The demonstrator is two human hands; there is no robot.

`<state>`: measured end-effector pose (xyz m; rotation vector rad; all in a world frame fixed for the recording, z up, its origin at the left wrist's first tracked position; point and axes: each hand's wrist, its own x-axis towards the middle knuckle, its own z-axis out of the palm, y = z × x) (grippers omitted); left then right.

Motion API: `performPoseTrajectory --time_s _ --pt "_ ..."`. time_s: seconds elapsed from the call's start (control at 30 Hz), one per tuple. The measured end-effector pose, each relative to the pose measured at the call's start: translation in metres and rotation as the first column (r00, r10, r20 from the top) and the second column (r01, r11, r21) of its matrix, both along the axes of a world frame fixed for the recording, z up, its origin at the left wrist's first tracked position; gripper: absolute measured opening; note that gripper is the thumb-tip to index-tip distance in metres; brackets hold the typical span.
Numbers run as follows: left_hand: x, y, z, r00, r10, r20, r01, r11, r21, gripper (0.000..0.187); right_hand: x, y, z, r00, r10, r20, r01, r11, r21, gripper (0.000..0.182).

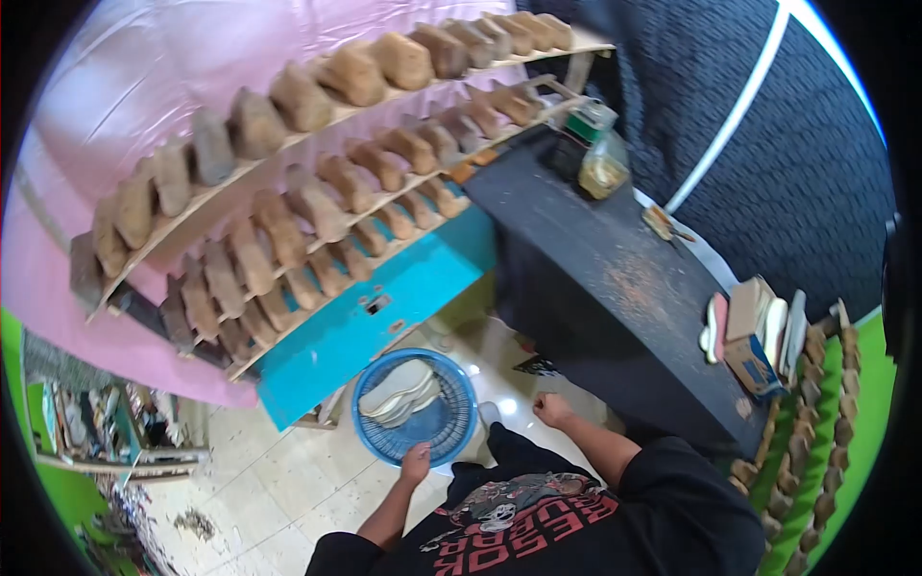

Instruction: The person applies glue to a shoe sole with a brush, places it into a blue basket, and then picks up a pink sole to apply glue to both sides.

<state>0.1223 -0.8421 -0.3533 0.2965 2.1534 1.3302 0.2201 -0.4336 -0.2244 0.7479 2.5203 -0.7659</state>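
Observation:
My left hand (416,464), its fingers curled in, overlaps the near rim of a round blue plastic basket (469,394) in this view. Inside the basket lies a small pile of off-white shoe soles (396,386). On the other side of my body, my right hand (552,410) is closed in a loose fist, with nothing showing in it. It is nearest the dark cloth hanging down the front of the black-covered table (576,235).
Wooden shoe lasts (351,75) fill tiered shelves above a turquoise panel (384,307). A jar (604,165), a brush (663,226), brown shavings (629,278) and a cardboard box (749,331) beside soles sit on the table. More lasts (802,432) line racks at right. A cluttered shelf (125,466) stands left.

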Motion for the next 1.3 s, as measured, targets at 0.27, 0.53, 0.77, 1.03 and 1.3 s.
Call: performPoseTrajectory --time_s 0.27,0.53,0.77,1.03,1.3 --pt "-0.041 0.072 0.053 0.988 -0.048 0.146 0.032 0.994 0.109 0.023 0.131 0.023 -0.018 0.884 -0.467 0.004 0.467 0.884 0.029 0.027" --pt "-0.031 0.190 0.098 0.979 -0.173 0.105 0.165 0.983 0.082 0.026 0.145 0.084 -0.036 0.856 -0.473 -0.208 0.455 0.881 -0.131 0.020" --pt "0.030 0.341 0.144 0.934 -0.310 0.178 0.291 0.949 0.122 0.028 0.133 0.150 0.042 0.732 -0.493 -0.471 0.233 0.830 -0.506 0.016" --pt "0.050 0.501 0.223 0.840 -0.542 0.015 0.493 0.774 0.397 0.032 0.113 0.217 0.130 0.549 -0.419 -0.723 -0.009 0.862 -0.506 0.013" --pt "0.018 0.551 0.247 0.818 -0.545 0.187 0.419 0.785 0.457 0.031 0.099 0.259 0.151 0.412 -0.656 -0.632 0.222 0.745 -0.629 0.012"
